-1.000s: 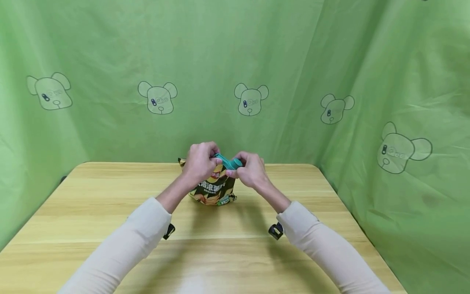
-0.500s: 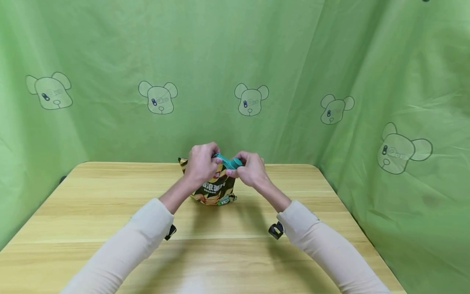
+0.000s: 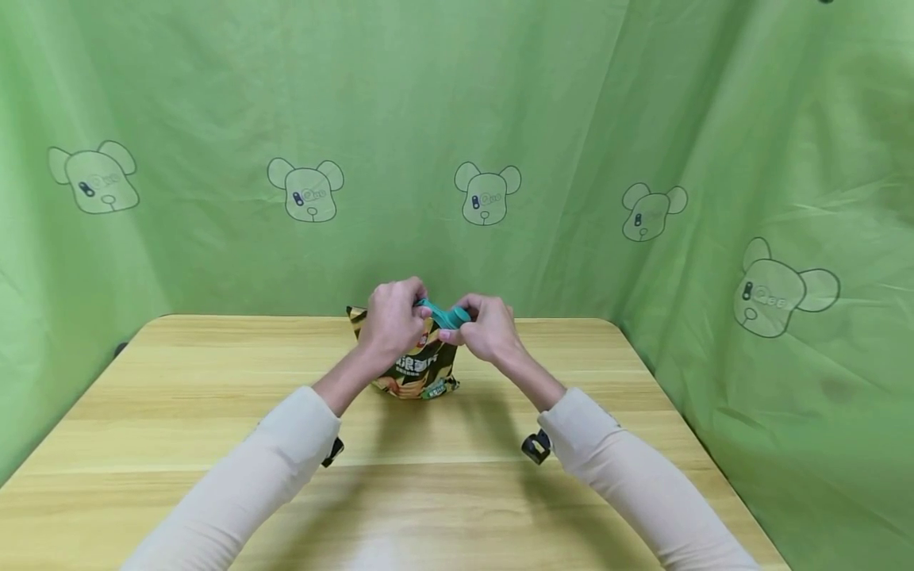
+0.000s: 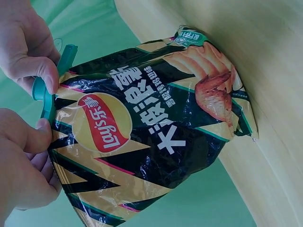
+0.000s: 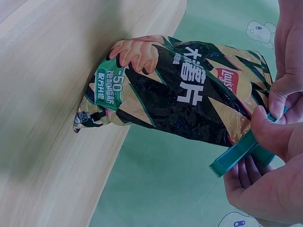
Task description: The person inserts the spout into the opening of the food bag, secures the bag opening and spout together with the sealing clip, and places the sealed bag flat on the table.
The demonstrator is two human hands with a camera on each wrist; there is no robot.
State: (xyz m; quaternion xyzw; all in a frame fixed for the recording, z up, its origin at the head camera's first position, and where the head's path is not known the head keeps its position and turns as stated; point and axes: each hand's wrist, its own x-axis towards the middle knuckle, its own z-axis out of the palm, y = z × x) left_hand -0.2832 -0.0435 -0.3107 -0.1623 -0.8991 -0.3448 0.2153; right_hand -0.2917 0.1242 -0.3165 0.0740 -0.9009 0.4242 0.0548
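Note:
A black-and-gold Lay's chip bag (image 4: 142, 118) stands upright on the table, its bottom resting on the wood. Along its top edge lies a teal sealing clip (image 3: 446, 316) with a round, cap-like spout. The left hand (image 3: 391, 317) pinches the clip's left end together with the bag's top, thumb in front. Near the spout, the right hand (image 3: 489, 329) grips the clip between thumb and fingers. The clip bar (image 5: 232, 153) sticks out past the bag's corner in the right wrist view. Whether the clip is latched cannot be made out, as fingers cover much of it.
A light wooden table (image 3: 443, 492) carries the bag near its far edge. Green curtains (image 3: 400, 95) with bear-head drawings hang behind and to the sides. Dark wrist mounts (image 3: 535, 447) show below both cuffs.
The left hand and forearm have shifted very slightly to the right, covering a little more of the bag's lettering. The right hand, clip and bag look almost unmoved.

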